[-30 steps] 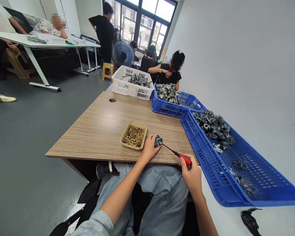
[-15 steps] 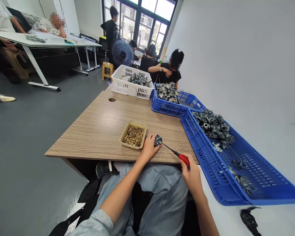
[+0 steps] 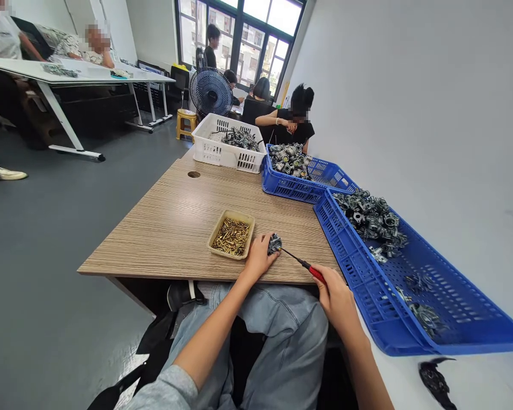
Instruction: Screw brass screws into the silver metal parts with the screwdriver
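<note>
My left hand [image 3: 260,255] is closed around a small grey metal part [image 3: 275,244], which looks like a carburetor body, and steadies it at the table's near edge. In my right hand [image 3: 334,293] is a screwdriver [image 3: 316,273] with a red and black handle. Its thin dark shaft slants up to the left, and the tip meets the right side of the metal part, where a speck of brass colour shows. Just left of my left hand stands a cream plastic tub [image 3: 210,246] holding many small brass pieces [image 3: 231,236].
A long blue crate [image 3: 367,296] of metal parts runs along the right. Behind it are a second blue crate [image 3: 290,190] and a white basket [image 3: 207,149], both holding parts. A co-worker [image 3: 297,122] sits beyond them. A black object [image 3: 435,381] lies at lower right.
My right hand has turned slightly on the screwdriver handle, its fingers now covering more of the red grip. The left hand and the metal part stay in place.
</note>
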Demonstrator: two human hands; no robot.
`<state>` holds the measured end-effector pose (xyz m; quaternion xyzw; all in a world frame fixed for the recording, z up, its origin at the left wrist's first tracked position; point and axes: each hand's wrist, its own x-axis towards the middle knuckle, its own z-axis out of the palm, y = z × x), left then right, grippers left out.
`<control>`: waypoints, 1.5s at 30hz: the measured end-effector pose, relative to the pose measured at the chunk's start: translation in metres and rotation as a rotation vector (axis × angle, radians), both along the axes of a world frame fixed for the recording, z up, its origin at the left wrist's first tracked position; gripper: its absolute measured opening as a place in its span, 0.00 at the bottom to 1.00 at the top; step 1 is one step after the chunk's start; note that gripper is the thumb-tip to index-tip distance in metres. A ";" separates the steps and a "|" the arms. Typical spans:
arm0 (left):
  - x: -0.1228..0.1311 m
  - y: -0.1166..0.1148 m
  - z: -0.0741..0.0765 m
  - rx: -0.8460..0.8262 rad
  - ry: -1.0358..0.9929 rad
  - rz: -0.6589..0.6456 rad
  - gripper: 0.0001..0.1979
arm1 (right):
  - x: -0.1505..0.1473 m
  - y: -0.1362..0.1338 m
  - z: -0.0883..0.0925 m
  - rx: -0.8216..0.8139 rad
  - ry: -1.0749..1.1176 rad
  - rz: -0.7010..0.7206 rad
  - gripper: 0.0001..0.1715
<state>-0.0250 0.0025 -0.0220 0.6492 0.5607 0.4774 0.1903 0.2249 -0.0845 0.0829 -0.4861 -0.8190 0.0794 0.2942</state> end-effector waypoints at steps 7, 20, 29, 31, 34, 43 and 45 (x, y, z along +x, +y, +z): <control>0.001 -0.001 0.004 -0.012 0.008 0.003 0.35 | -0.004 -0.004 -0.011 -0.117 0.145 -0.147 0.20; 0.000 -0.002 0.005 -0.019 -0.002 -0.001 0.35 | -0.020 0.000 -0.024 -0.292 0.762 -0.468 0.40; 0.000 0.000 0.002 0.023 -0.015 -0.005 0.35 | -0.029 0.007 -0.030 -0.278 0.853 -0.558 0.43; 0.000 0.000 0.002 0.027 -0.019 -0.008 0.35 | -0.030 0.007 -0.030 -0.269 0.842 -0.563 0.42; 0.000 0.000 0.002 0.025 -0.020 -0.007 0.34 | -0.031 0.008 -0.030 -0.262 0.822 -0.568 0.43; 0.001 0.001 0.002 0.017 -0.017 0.003 0.35 | -0.032 0.006 -0.030 -0.258 0.770 -0.582 0.43; 0.001 0.000 0.002 0.019 -0.010 0.003 0.35 | -0.034 0.005 -0.031 -0.249 0.748 -0.582 0.43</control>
